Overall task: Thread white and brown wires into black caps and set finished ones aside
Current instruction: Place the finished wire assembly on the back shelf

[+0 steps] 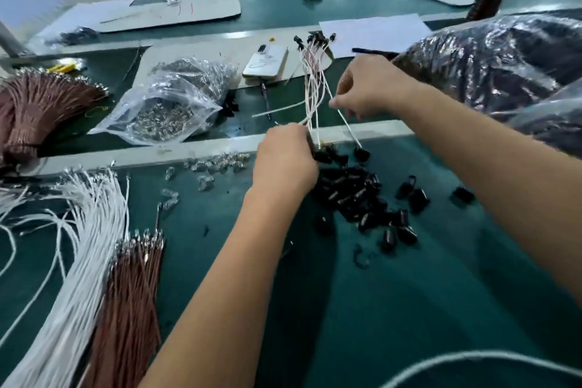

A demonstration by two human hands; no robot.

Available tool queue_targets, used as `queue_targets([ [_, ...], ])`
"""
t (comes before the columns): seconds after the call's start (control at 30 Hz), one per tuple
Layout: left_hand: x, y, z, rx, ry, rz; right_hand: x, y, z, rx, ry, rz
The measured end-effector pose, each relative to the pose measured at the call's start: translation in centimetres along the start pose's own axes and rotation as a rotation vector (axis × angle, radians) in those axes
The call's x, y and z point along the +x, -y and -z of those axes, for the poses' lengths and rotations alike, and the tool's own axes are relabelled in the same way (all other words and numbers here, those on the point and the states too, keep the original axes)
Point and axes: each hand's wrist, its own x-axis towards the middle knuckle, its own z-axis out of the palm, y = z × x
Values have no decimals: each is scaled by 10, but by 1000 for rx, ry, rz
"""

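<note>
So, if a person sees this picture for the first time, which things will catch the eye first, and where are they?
First, the two hands at the centre: the left hand grips a bunch of capped wires, and the right hand pinches one white wire. Just below them, a heap of black caps lies on the green table. At lower left lie long bundles of white wires and brown wires.

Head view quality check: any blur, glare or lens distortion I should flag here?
Head view: motion blur smears the white wire bundle and loose black caps; glare on the clear plastic bag; wide-angle bending curves the table edge; both hands stay fairly sharp.
</note>
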Motion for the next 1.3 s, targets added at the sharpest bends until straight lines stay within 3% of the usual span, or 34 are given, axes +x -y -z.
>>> queue_targets([
  [0.23,-40,7,4,-199,-147,145,-113,27,-22,129,-162,142],
  [0.37,-70,42,33,-299,-362,200,-156,71,-42,123,42,250],
  [0.5,-100,81,55,-501,-631,314,-179,137,-81,248,228,159],
  [0.67,-132,116,81,-809,-822,512,-190,203,-112,329,306,125],
  [0.83,-156,141,98,-970,-917,607,-187,208,-113,430,422,105],
  [0.97,-162,145,97,-973,-878,573,-183,189,-102,570,475,126],
  [1.1,-163,135,93,-968,-771,495,-175,175,-83,990,440,119],
  [1.2,-157,112,86,-1040,-487,357,-165,157,-65,1307,275,93],
  [1.3,-150,76,69,-1146,-132,223,-157,125,-50,1470,-20,53],
])
